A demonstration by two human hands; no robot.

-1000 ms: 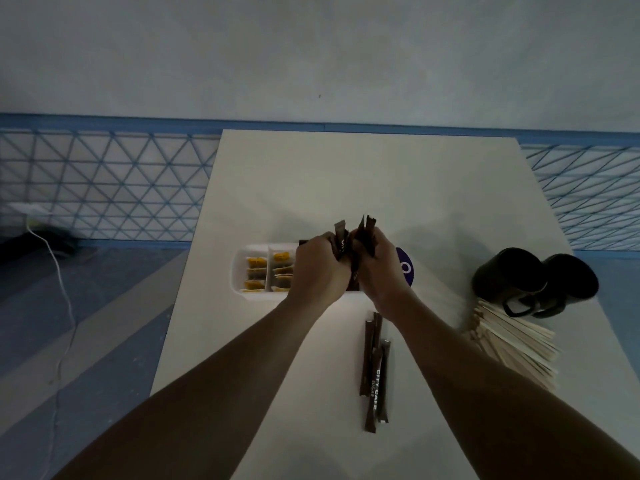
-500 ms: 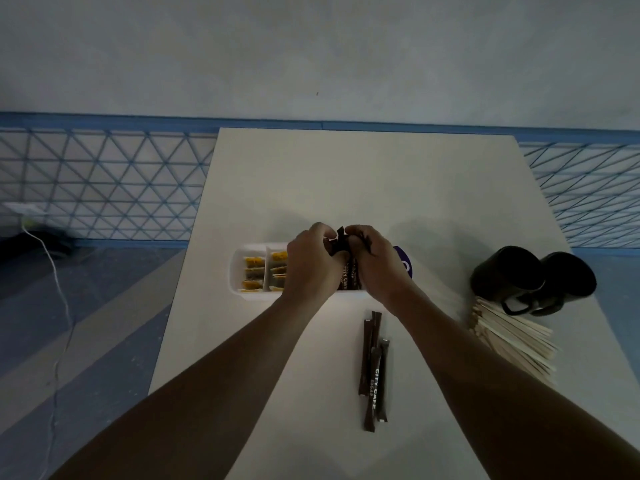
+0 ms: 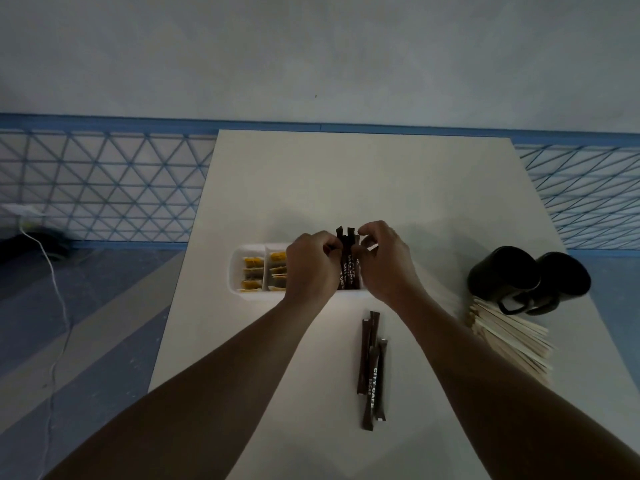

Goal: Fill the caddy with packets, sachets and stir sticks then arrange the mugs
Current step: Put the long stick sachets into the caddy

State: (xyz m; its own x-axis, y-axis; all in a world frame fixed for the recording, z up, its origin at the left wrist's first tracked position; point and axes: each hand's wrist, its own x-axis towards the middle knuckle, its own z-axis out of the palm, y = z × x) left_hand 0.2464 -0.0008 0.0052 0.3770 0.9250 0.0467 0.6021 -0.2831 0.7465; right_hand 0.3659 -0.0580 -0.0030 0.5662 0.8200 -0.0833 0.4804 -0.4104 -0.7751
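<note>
At the centre of the frame, on the white table point(image 3: 346, 174), a white caddy point(image 3: 238, 268) sits with both hands over its right part. The left hand point(image 3: 311, 268) and the right hand point(image 3: 386, 268) flank a bundle of brown sugar sachets point(image 3: 349, 263). The bundle stands upright in a compartment just right of the 2 compartments that hold yellow tea packets point(image 3: 252, 273). Each hand's fingers are curled, with the fingertips pinched against the bundle near its top, one hand from either side. The sachets' upper ends poke up between the hands. The hands hide how deep the bundle sits and whether the caddy runs on to more compartments at the right.

By the look of it, the task is perhaps halfway through the filling. The tea packets are in, and the sachets are partly in and being settled. About 4 loose sugar sachets point(image 3: 372, 365) lie in a narrow pile on the table below the right hand, well apart from the caddy, so they are left to load.

At the right of the frame a fanned heap of wooden stir sticks point(image 3: 509, 341) lies untouched. Just above it, 2 black mugs point(image 3: 502, 275) stand touching each other, handles toward the sticks. Neither the sticks nor the mugs look dealt with yet, so loading the sticks and arranging the mugs remain.
</note>
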